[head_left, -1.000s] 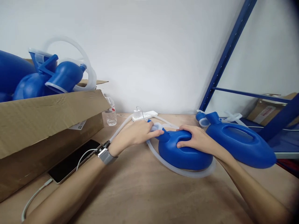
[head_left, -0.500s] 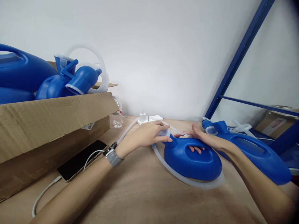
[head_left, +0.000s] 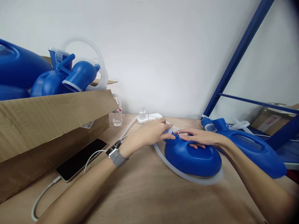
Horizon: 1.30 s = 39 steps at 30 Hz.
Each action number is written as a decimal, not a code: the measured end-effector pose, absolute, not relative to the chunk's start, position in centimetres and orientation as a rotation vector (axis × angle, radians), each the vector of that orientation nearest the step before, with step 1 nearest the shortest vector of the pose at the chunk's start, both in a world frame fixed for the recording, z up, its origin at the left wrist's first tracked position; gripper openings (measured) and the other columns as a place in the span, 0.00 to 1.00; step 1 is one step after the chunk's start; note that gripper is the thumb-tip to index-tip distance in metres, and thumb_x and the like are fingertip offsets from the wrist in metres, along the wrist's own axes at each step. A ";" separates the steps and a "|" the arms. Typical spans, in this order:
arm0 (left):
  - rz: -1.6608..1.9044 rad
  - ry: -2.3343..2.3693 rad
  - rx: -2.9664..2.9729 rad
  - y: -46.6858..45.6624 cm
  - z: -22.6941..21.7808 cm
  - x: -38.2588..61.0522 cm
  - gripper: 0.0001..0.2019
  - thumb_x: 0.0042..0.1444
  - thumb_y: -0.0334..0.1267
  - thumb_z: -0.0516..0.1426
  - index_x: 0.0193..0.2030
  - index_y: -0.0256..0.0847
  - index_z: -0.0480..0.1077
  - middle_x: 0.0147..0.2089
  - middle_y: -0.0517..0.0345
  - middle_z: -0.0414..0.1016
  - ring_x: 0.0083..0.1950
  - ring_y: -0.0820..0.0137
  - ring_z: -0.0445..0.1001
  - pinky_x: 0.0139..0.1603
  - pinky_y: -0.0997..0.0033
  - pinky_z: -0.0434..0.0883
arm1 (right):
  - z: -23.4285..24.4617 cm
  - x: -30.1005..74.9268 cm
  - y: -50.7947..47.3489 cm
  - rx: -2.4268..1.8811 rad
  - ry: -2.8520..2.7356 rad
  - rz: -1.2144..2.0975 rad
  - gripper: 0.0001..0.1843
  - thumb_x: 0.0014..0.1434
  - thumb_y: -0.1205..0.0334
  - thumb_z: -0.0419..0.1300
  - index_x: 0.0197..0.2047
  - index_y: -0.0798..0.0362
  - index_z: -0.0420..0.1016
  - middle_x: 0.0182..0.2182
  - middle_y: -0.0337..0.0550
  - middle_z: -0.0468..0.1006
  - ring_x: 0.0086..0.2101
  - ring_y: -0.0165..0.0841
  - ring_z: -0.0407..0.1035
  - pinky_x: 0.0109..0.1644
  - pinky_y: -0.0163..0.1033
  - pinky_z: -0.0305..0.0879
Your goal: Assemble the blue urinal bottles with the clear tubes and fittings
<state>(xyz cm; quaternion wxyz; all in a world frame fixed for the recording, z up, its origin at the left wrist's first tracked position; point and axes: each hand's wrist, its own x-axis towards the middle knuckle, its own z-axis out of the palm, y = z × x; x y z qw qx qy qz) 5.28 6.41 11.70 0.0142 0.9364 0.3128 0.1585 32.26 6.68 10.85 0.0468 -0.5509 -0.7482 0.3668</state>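
Observation:
A blue plastic urinal bottle (head_left: 193, 160) lies on the wooden table, with a clear flexible hose (head_left: 173, 168) looped around its near side. My left hand (head_left: 156, 132), wearing a watch, is closed around the bottle's neck, where a whitish cap or fitting partly shows under the fingers. My right hand (head_left: 198, 137) rests over the handle with its fingers curled on it; its fingertips reach a thin white strap (head_left: 178, 133) by the neck. What those fingertips pinch is partly hidden.
At left stands a cardboard box (head_left: 56, 109) holding several blue bottles and hoses. A phone (head_left: 81, 160) on a cable lies beside it. Behind are a water bottle (head_left: 117, 112) and a power strip (head_left: 149, 117). Another blue urinal bottle (head_left: 252, 152) lies right, near a blue rack (head_left: 235, 62).
My right hand has come down and left from beside the bottle, its raised palm now lowered onto the handle near the neck. My left hand stays at the neck. The view has shifted slightly.

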 end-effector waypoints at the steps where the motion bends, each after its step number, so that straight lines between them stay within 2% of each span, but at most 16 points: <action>1: 0.501 0.975 2.910 6.3 11.7 5.4 0.22 0.72 0.57 0.51 0.56 0.43 0.74 0.53 0.50 0.75 0.49 0.60 0.78 0.45 0.65 0.70 | 10.9 32.2 6.7 -1.698 -2.266 1.139 0.53 0.59 0.21 0.54 0.73 0.54 0.64 0.19 0.35 0.69 0.18 0.29 0.58 0.20 0.32 0.53; 5: 0.572 0.941 2.921 5.8 11.4 6.4 0.22 0.75 0.52 0.46 0.53 0.41 0.75 0.52 0.48 0.78 0.53 0.59 0.78 0.50 0.64 0.71 | 10.9 32.0 6.7 -1.772 -2.233 1.148 0.53 0.60 0.21 0.53 0.73 0.53 0.64 0.17 0.34 0.68 0.18 0.28 0.56 0.20 0.32 0.51; 9: 0.641 1.157 2.902 4.9 10.8 8.0 0.19 0.75 0.47 0.48 0.47 0.37 0.75 0.48 0.45 0.81 0.49 0.56 0.80 0.47 0.60 0.73 | 10.5 32.1 6.9 -1.802 -2.275 1.074 0.49 0.60 0.22 0.54 0.71 0.50 0.67 0.15 0.33 0.66 0.16 0.29 0.57 0.19 0.32 0.49; 13: 0.687 1.357 2.882 4.3 10.0 9.5 0.18 0.74 0.48 0.48 0.50 0.36 0.71 0.50 0.41 0.80 0.50 0.51 0.80 0.46 0.57 0.74 | 10.2 32.2 7.0 -1.803 -2.294 1.033 0.47 0.61 0.23 0.53 0.70 0.49 0.68 0.14 0.31 0.64 0.16 0.29 0.57 0.19 0.32 0.51; 18: 0.656 1.398 2.844 4.8 9.5 10.2 0.12 0.73 0.41 0.49 0.50 0.37 0.70 0.50 0.42 0.80 0.49 0.53 0.80 0.44 0.58 0.73 | 10.3 31.9 6.7 -1.821 -2.273 0.985 0.49 0.61 0.21 0.52 0.70 0.49 0.69 0.14 0.32 0.64 0.17 0.30 0.59 0.20 0.33 0.53; 23: 0.676 1.409 2.815 5.4 9.2 10.1 0.12 0.71 0.42 0.50 0.48 0.37 0.71 0.48 0.45 0.81 0.48 0.54 0.80 0.44 0.59 0.72 | 10.3 32.1 6.6 -1.764 -2.264 1.050 0.49 0.60 0.22 0.53 0.71 0.49 0.68 0.15 0.33 0.65 0.17 0.29 0.58 0.20 0.32 0.53; 28: 0.708 1.427 2.748 5.6 9.0 10.2 0.12 0.69 0.44 0.52 0.46 0.39 0.72 0.48 0.47 0.80 0.48 0.54 0.79 0.42 0.60 0.71 | 10.3 32.2 6.7 -1.722 -2.279 1.095 0.45 0.61 0.26 0.58 0.69 0.49 0.71 0.15 0.32 0.66 0.17 0.28 0.58 0.20 0.32 0.53; 33: 0.734 1.459 2.705 5.4 9.1 10.4 0.13 0.69 0.46 0.52 0.44 0.39 0.73 0.48 0.47 0.80 0.47 0.55 0.79 0.41 0.60 0.70 | 10.2 32.1 6.7 -1.745 -2.269 1.080 0.43 0.61 0.28 0.59 0.67 0.49 0.73 0.15 0.32 0.65 0.16 0.28 0.57 0.19 0.33 0.52; 39: 0.700 1.474 2.714 5.7 9.7 10.9 0.15 0.68 0.43 0.51 0.38 0.38 0.75 0.42 0.46 0.79 0.41 0.57 0.78 0.38 0.61 0.67 | 10.1 32.1 6.5 -1.770 -2.213 1.067 0.40 0.60 0.27 0.59 0.62 0.49 0.77 0.15 0.32 0.62 0.17 0.28 0.56 0.20 0.33 0.52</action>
